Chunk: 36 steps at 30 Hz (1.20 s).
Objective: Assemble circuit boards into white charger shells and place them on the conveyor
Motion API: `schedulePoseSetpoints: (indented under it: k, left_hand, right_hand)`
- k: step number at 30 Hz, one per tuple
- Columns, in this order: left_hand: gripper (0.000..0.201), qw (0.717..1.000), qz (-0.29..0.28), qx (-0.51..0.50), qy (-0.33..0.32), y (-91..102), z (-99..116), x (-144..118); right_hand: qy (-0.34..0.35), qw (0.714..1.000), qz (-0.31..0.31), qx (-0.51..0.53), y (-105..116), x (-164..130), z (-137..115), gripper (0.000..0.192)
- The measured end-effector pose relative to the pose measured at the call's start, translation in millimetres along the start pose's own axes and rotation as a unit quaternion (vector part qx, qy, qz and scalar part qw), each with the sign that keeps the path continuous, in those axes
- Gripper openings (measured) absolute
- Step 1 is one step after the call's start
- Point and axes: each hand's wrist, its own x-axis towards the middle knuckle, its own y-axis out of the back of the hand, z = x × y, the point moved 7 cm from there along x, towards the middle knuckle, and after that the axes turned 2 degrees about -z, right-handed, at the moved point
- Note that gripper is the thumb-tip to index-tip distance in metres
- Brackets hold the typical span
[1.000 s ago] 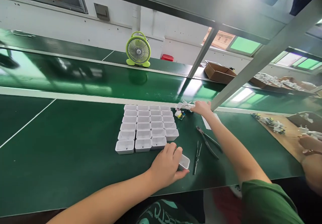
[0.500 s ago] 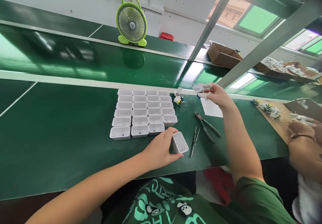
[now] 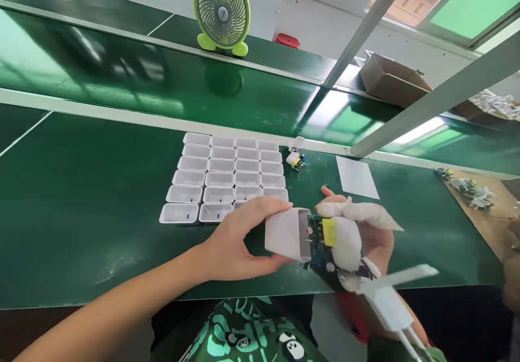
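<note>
Since the frame half a second earlier, the right hand (image 3: 376, 243) has come down from beside the paper sheet (image 3: 357, 176) to the left hand (image 3: 231, 248), bringing a circuit board (image 3: 320, 254) with it, and the white case (image 3: 282, 234) has been tipped so that its mouth faces right, toward the board. The left hand grasps the case from the side, thumb below and fingers above; the right hand grips the board's assembly from behind, with a white plug (image 3: 390, 308) hanging off its near end. Both things are held over the near part of the green bench, in front of the rows of cases (image 3: 219, 179). The board's leading edge is right at the case's rim — whether it has slipped inside I cannot tell. The step in hand looks to be fitting the board into the case, at its very start. The next move seems to call for squaring the board with the mouth and sliding it straight in — the left hand bracing the case, the right pushing gently so that the parts on the board do not catch the rim.
</note>
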Motion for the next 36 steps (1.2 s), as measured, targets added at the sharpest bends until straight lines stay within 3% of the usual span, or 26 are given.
schedulePoseSetpoints:
  k: [3,10,18,21,36]
  left_hand:
    - [0.069,1.0,0.001,-0.005,0.003,-0.3,-2.5,-0.1]
    - [0.07,0.999,-0.014,-0.032,0.011,-5.7,-12.0,-5.2]
    - [0.07,1.0,-0.017,-0.004,0.016,-4.6,-11.3,-5.2]
    - [0.07,1.0,-0.022,0.003,0.014,-5.7,-10.7,-4.9]
    - [0.071,1.0,-0.015,-0.002,-0.009,-5.1,-11.7,-3.4]
  right_hand:
    - [0.116,0.993,0.005,0.007,0.5,-5.8,-12.9,0.054]
    - [0.114,0.991,-0.042,-0.059,-2.5,-6.7,-14.4,0.063]
    - [0.121,0.986,-0.033,-0.111,-4.3,-8.2,-14.9,0.056]
    - [0.114,0.984,-0.048,-0.127,-7.1,-6.4,-14.6,0.063]
    - [0.108,0.985,-0.057,-0.125,-5.2,-10.3,-11.4,0.066]
